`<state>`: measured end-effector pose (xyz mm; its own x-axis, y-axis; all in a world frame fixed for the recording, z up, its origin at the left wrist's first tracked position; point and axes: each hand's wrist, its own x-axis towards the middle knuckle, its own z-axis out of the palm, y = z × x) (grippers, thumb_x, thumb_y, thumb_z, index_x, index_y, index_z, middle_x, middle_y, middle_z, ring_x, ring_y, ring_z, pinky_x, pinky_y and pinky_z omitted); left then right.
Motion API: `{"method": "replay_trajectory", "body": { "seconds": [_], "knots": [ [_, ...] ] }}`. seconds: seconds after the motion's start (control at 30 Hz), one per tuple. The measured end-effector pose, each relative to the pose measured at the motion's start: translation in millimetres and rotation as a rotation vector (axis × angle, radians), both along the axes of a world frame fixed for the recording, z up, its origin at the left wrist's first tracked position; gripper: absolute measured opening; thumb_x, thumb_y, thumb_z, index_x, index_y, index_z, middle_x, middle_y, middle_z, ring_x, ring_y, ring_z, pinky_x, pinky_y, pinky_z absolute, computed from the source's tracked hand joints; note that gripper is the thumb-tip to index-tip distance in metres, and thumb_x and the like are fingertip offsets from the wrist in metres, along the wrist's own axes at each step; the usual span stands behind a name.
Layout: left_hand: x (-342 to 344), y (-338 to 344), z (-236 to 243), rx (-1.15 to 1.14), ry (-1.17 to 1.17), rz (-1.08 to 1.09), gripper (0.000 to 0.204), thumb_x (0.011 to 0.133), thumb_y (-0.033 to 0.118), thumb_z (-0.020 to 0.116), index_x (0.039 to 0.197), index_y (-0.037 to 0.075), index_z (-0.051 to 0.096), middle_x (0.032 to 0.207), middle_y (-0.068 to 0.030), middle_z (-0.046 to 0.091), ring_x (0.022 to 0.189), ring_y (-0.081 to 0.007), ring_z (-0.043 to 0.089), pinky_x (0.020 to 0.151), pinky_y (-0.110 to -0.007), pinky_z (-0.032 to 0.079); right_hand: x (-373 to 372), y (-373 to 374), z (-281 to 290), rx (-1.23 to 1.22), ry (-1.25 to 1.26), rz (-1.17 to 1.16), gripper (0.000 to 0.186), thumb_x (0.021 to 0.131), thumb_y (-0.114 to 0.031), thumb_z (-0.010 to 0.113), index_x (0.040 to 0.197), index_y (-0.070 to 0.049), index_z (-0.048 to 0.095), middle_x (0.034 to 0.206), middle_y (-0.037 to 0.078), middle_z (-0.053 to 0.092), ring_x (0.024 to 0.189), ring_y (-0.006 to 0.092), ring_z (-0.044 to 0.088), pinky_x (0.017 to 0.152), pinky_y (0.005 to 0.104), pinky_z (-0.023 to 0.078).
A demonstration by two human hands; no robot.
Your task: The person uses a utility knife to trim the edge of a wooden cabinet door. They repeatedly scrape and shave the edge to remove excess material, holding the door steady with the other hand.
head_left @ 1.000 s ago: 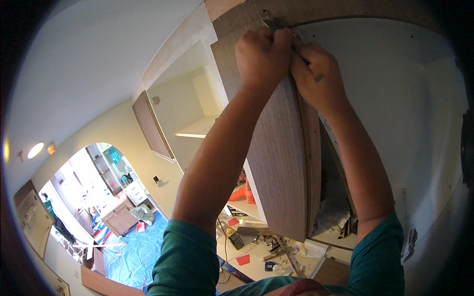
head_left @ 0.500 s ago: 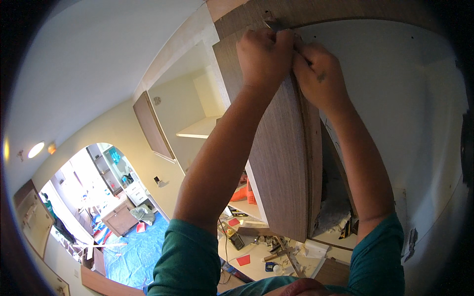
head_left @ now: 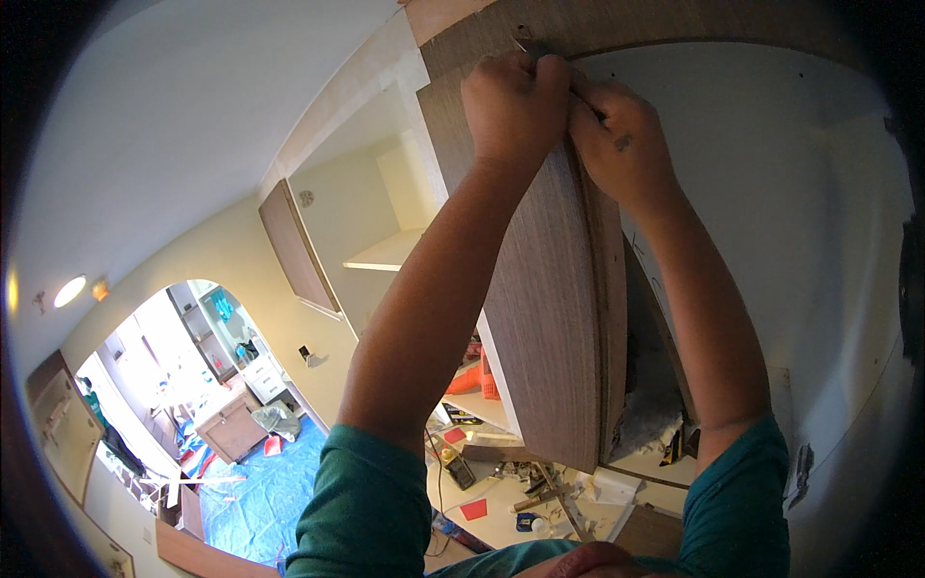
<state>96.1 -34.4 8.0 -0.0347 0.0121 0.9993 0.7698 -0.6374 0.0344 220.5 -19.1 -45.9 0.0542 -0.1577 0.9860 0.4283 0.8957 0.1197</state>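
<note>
Both arms reach up to the top of a wood-grain cabinet door panel (head_left: 544,318). My left hand (head_left: 511,106) is closed, fingers bent, at the panel's top corner. From its fingertips a small pointed metal blade (head_left: 525,43) sticks up against the wood-grain rail (head_left: 655,24); its other end is hidden. My right hand (head_left: 621,140) is pressed close beside the left, thumb and fingers closed at the panel's edge. Whatever the right fingers grip is hidden behind them.
An open cabinet shelf (head_left: 385,252) is at the left, a white cabinet interior (head_left: 742,193) at the right. Below, a worktop (head_left: 482,530) carries scattered tools, red pieces and scraps. Blue sheeting (head_left: 260,491) covers the floor beyond an archway.
Both hands stay at the panel's top edge. My right hand has shifted very slightly left and up, closer against the left; the blade has barely moved.
</note>
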Motion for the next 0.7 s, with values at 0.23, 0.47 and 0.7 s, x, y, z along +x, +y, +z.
{"method": "replay_trajectory", "body": {
  "seconds": [0.23,0.47,0.7],
  "knots": [
    [4.7,-8.9,-7.5,0.057,0.016,-0.095,0.032,0.079,0.024,0.063,0.063,-0.004,0.064,0.055,-0.0221,0.058,0.048,-0.0301,0.060,0.052,-0.042,0.049,0.9,-1.4,-7.3,-0.044,-0.024,0.032,0.025,0.095,-0.018,0.061,0.110,-0.001,0.070,0.076,0.021,0.066,0.062,0.0324,0.065,0.058,0.0398,0.051],
    [6.1,-6.6,-10.3,0.059,-0.009,-0.149,0.032,0.076,0.023,0.064,0.059,-0.004,0.063,0.052,-0.0229,0.055,0.046,-0.0345,0.060,0.050,-0.043,0.049,0.8,1.1,-5.8,-0.007,0.007,-0.013,0.025,0.095,-0.019,0.061,0.110,-0.002,0.070,0.078,0.022,0.066,0.065,0.0316,0.066,0.060,0.0405,0.051],
    [5.6,-3.7,-6.5,0.069,0.009,-0.130,0.033,0.076,0.024,0.064,0.060,-0.005,0.064,0.055,-0.0237,0.058,0.048,-0.0363,0.062,0.052,-0.044,0.051,-1.6,3.7,-7.0,-0.016,0.040,-0.023,0.027,0.094,-0.020,0.062,0.112,-0.002,0.069,0.082,0.024,0.067,0.069,0.0359,0.067,0.063,0.0425,0.052]
  ]
}}
